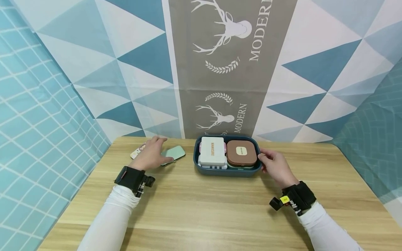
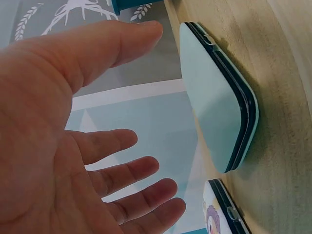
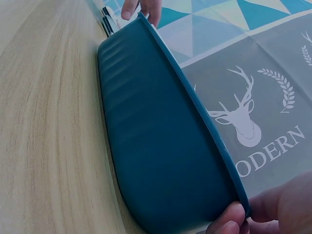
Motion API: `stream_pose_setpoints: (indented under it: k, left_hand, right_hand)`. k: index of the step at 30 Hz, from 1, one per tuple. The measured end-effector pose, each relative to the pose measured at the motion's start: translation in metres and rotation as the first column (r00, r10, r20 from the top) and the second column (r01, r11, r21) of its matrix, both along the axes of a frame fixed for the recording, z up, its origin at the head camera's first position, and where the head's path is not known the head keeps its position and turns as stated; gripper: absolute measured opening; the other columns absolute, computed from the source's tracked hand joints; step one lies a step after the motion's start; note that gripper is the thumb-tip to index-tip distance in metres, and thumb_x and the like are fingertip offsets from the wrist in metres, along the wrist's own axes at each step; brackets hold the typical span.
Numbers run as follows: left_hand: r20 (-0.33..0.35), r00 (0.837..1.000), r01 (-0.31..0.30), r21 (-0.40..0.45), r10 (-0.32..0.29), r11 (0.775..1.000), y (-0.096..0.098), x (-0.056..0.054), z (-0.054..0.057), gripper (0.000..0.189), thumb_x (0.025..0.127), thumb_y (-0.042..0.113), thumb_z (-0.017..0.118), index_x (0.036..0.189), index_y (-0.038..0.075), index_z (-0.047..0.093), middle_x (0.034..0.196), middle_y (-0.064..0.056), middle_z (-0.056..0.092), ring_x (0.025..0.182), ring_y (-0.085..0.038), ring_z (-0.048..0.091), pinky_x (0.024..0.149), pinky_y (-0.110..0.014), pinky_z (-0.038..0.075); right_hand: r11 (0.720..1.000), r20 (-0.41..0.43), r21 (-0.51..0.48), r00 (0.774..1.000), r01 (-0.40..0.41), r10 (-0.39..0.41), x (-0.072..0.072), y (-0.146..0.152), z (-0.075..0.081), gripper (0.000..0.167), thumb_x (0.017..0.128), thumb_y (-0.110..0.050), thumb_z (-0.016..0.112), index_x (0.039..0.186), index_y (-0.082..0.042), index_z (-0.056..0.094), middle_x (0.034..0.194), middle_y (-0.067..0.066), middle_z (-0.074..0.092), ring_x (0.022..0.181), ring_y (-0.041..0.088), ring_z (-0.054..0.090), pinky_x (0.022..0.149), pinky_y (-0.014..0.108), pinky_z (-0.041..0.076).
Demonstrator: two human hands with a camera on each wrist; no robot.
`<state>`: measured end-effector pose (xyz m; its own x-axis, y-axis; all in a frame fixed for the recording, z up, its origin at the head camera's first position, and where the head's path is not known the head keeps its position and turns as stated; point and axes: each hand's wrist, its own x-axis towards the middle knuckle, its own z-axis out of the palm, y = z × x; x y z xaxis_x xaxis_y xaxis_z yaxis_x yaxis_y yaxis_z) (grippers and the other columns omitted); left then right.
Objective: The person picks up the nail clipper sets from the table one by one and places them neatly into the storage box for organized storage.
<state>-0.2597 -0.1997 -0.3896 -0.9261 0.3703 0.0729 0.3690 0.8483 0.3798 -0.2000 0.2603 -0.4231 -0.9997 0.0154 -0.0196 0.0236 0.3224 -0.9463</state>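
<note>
My left hand (image 1: 150,154) hovers with spread fingers over a mint-green flat case (image 1: 176,152) that has a dark edge and a small clasp. In the left wrist view, the thumb and fingers are apart from this case (image 2: 209,102). Partly hidden behind the hand lies a white patterned case (image 1: 136,152). At the right end of a dark blue plastic bin (image 1: 227,172), my right hand (image 1: 277,167) pinches the rim between thumb and fingers. Inside the bin are a white box (image 1: 213,157) marked MANICURE and a brown square case (image 1: 242,157) with a cream label.
The bin and both loose cases rest on a wooden table (image 1: 201,212), near its back edge. Behind it hangs a patterned cloth (image 1: 220,80) with deer heads and triangles. A blue tiled-pattern cloth (image 1: 37,139) borders the left side. More flat items lie under the box and brown case.
</note>
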Motion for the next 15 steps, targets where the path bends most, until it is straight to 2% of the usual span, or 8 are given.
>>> stream_pose_setpoints:
  k: [15]
  left_hand:
    - [0.06,0.998,-0.002,-0.003,0.002,1.0,-0.001,-0.0063,-0.0095,0.089,0.095,0.035,0.082,0.16,-0.007,0.037,0.155,-0.035,0.039,0.141,-0.053,0.041,0.111,-0.064,0.04]
  right_hand:
    - [1.0,0.02,0.024,1.0,-0.001,0.0,0.0005,-0.0012,0.0036,0.047,0.115,-0.017,0.048,0.157,0.005,0.046,0.11,0.021,0.057,0.077,0.019,0.057,0.065,0.032,0.055]
